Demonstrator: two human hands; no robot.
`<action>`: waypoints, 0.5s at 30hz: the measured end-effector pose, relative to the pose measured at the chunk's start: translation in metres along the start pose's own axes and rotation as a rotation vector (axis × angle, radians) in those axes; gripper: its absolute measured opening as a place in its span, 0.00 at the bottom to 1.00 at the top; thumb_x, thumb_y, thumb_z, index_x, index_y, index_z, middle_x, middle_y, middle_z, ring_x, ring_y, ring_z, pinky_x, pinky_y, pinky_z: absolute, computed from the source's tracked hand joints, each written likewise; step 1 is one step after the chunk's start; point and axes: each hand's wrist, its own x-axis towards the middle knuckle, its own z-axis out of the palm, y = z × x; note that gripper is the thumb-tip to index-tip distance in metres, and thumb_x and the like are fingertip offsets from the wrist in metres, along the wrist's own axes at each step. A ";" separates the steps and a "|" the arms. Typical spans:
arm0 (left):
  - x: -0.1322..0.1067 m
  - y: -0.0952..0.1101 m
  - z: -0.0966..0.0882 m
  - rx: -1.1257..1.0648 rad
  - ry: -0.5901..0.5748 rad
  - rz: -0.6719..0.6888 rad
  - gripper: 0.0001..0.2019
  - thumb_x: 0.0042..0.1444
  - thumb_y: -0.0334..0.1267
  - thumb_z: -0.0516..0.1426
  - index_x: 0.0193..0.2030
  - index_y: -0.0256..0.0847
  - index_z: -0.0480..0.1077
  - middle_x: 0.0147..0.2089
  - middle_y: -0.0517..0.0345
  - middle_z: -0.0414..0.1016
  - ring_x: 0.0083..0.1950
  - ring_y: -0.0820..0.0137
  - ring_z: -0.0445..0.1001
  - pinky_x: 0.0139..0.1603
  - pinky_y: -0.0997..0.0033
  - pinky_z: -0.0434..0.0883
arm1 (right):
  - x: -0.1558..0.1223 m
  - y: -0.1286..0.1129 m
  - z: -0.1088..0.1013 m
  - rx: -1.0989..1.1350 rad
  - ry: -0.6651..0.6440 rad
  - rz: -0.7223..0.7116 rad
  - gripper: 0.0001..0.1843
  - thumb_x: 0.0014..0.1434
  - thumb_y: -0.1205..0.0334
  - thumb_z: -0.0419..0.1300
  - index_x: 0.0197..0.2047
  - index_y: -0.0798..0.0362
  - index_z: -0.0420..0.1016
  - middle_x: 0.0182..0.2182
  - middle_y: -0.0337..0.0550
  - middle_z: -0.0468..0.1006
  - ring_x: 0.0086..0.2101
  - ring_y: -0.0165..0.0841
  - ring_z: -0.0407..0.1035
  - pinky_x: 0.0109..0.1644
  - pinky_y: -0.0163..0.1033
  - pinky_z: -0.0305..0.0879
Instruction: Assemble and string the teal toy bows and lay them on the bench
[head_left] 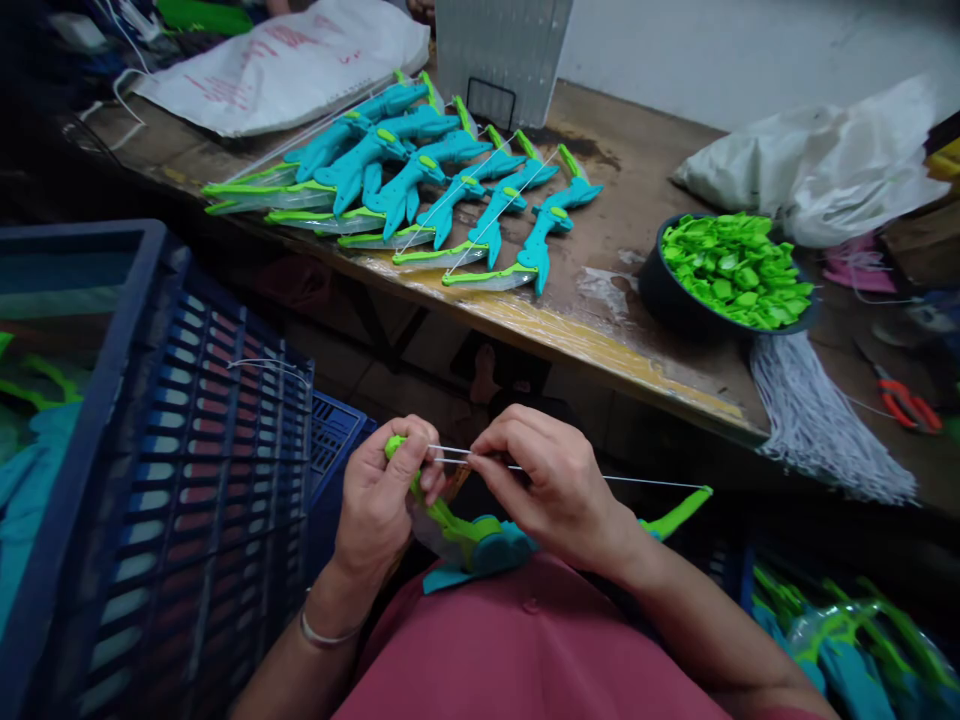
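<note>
A teal and green toy bow (480, 543) lies across my lap against my red shirt. My left hand (379, 500) is closed round its green left limb near the tip. My right hand (551, 480) pinches a thin white string (645, 482), pulled taut from the left tip to the green right tip (679, 512). Both hands meet close together at the left tip.
On the wooden table (637, 170), a row of finished teal and green bows (420, 180), a dark bowl of green plastic pieces (731, 270), a bundle of white strings (817, 420), white bags, red scissors (907, 405). A blue crate (150, 460) stands at left; more bows lie lower right.
</note>
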 end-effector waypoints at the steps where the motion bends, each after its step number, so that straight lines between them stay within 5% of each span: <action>1: 0.001 -0.001 0.000 0.001 -0.005 0.002 0.12 0.66 0.37 0.60 0.31 0.37 0.69 0.30 0.62 0.63 0.24 0.78 0.62 0.20 0.79 0.63 | -0.003 0.000 -0.002 -0.015 -0.012 0.008 0.06 0.68 0.69 0.57 0.37 0.56 0.72 0.31 0.41 0.73 0.31 0.28 0.67 0.34 0.35 0.63; 15: 0.010 -0.011 0.003 0.002 -0.171 -0.064 0.12 0.67 0.37 0.58 0.31 0.38 0.68 0.32 0.61 0.62 0.25 0.78 0.63 0.21 0.79 0.64 | -0.012 -0.002 -0.025 -0.209 -0.052 0.014 0.07 0.61 0.71 0.52 0.32 0.55 0.67 0.28 0.39 0.65 0.28 0.29 0.59 0.31 0.36 0.54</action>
